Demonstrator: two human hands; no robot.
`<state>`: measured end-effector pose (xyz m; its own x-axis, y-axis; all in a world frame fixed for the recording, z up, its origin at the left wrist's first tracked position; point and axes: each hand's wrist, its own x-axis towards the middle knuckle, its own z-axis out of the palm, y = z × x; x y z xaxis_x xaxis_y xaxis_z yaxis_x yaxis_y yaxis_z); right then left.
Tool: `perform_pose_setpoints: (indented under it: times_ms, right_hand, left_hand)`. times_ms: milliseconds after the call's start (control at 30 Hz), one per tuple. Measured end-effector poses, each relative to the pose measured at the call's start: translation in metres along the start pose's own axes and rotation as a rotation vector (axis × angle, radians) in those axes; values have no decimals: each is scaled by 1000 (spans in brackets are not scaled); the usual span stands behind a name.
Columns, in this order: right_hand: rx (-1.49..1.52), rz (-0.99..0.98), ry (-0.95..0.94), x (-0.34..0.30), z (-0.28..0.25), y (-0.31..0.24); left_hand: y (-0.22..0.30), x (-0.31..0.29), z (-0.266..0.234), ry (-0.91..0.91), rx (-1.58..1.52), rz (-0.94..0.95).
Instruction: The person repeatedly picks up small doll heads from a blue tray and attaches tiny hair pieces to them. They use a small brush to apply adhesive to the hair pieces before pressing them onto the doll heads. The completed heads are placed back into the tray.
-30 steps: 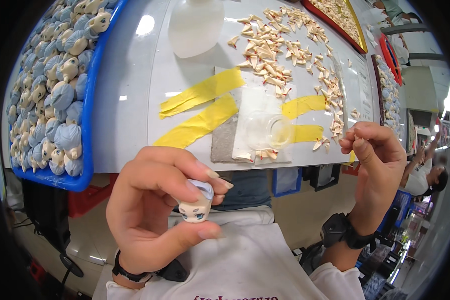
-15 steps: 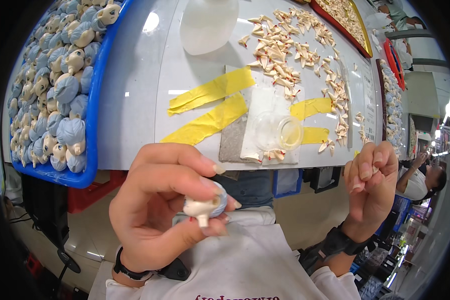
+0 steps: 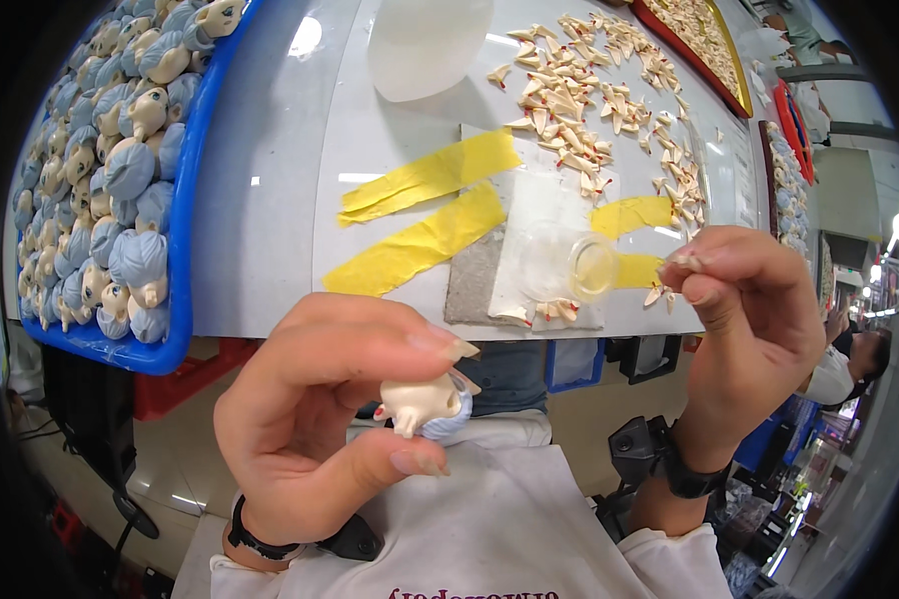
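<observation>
My left hand (image 3: 320,409) pinches a small doll head (image 3: 418,399) with pale blue hair between thumb and fingers, over my lap in front of the table edge. The head is tilted, its neck stub pointing down and a red spot showing on its left side. My right hand (image 3: 744,319) is raised at the table's right front, thumb and fingertips pressed together; what they pinch, if anything, is too small to make out. Beside those fingertips lie a few cream, red-tipped pointed pieces (image 3: 657,296). A clear round plastic cup (image 3: 591,268) rests on a white pad (image 3: 529,215) between my hands.
A blue tray (image 3: 192,190) full of blue-haired doll heads stands at left. Many pointed pieces (image 3: 559,105) are spread on the table, with a red-and-gold tray (image 3: 744,95) beyond. Yellow tape strips (image 3: 420,240) and a translucent container (image 3: 425,50) are also there. A person (image 3: 859,364) sits far right.
My right hand has moved left and up, over the table edge, its palm turning and fingertips now pointing left. In my left hand the doll head has turned and shows more of its underside.
</observation>
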<state>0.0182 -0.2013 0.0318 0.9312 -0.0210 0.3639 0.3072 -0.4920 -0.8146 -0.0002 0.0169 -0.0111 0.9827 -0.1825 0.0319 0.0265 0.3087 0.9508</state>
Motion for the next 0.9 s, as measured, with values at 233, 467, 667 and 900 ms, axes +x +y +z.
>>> perform_pose_setpoints:
  times_ms: [233,467,667,900]
  right_hand:
    - [-312,-219,-99,3,12,-2]
    - [-434,-292,-83,2,16,-5]
    - [57,-158,-172,-10,21,-26]
    - [-67,-147,-93,-27,29,-36]
  left_hand:
    - [1,2,6,-9,-94,-45]
    - [0,6,8,-66,-64,-32]
    - [6,2,22,0,-164,-112]
    - [6,-2,26,29,-157,-113]
